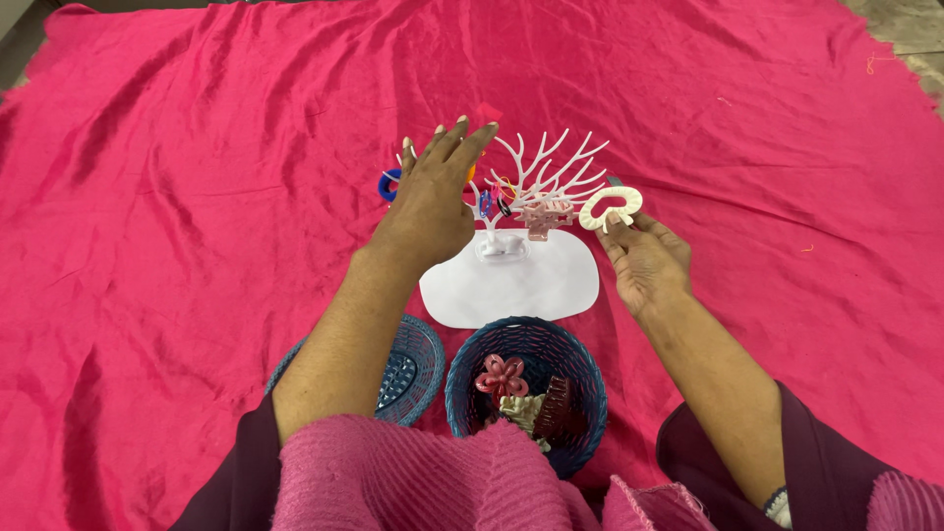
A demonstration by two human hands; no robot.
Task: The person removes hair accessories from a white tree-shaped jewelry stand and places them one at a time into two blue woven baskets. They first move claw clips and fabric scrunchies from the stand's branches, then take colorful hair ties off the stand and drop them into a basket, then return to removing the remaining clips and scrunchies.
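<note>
On a pink cloth (197, 197), a white branching stand (536, 192) is the landmark. Left of it, the left hand (428, 197) hovers with fingers spread, holding nothing, above a blue ring (389, 185). Right of the stand, the right hand (644, 261) pinches a cream hair clip (610, 207). Below the stand sits a blue basket (526, 339) of clips.

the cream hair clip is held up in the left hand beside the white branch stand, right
Not quite. The head view shows the cream hair clip pinched in the right hand, not the left. It is beside the white branch stand. The left hand is held open over the stand's other side.
</note>
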